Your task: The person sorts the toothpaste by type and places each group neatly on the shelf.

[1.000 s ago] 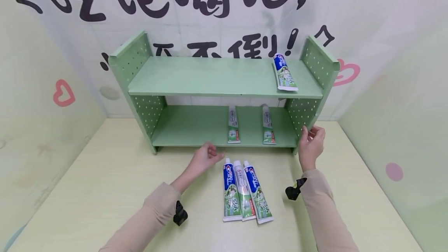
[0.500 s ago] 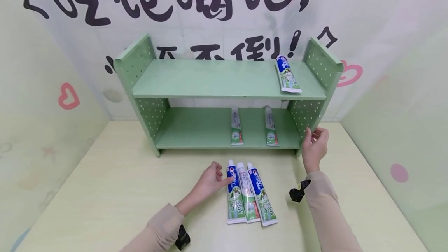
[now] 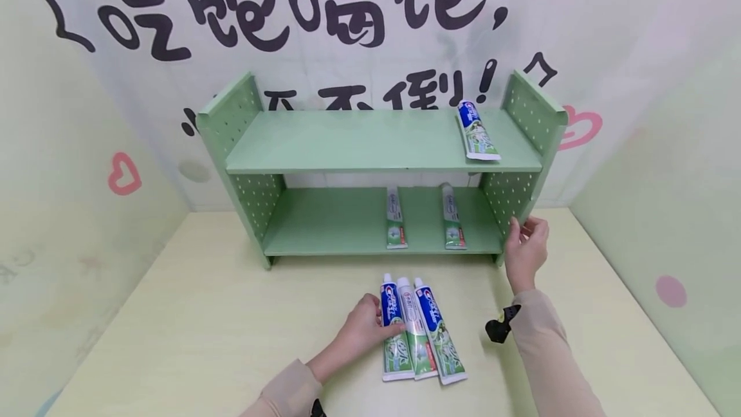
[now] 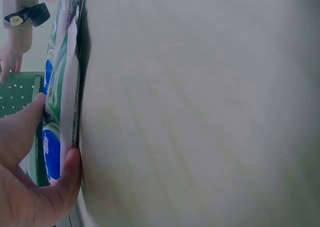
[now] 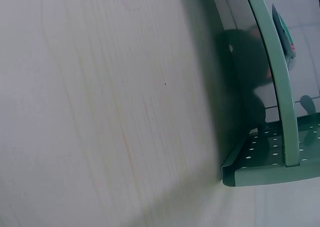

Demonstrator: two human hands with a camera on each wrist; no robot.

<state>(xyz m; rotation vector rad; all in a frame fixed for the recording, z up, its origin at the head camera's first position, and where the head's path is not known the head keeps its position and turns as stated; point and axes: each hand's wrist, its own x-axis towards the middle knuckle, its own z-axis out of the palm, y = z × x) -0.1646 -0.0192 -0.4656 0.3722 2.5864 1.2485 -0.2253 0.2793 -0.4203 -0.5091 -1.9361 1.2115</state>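
Observation:
My left hand (image 3: 366,330) is at the leftmost of three toothpaste tubes on the table, a blue, green and white one (image 3: 396,356). In the left wrist view the thumb lies over this tube (image 4: 52,152) and a finger is against its side, pinching it. Beside it lie a silver-grey and green toothpaste tube (image 3: 418,340) and another blue and green one (image 3: 438,327), overlapping. My right hand (image 3: 525,253) grips the front edge of the right side panel of a green two-tier shelf (image 3: 382,140); its fingers are partly hidden behind the panel.
A blue and green tube (image 3: 478,134) lies on the upper tier at the right. On the lower tier are two grey-green tubes (image 3: 396,221), set apart. The pale table (image 3: 243,340) runs up to a lettered back wall (image 3: 347,37), with side walls left and right.
My left hand has come down from near the lower shelf's front edge to the leftmost tube and taken hold of it. My right hand stays at the side panel. The head view has tilted slightly up.

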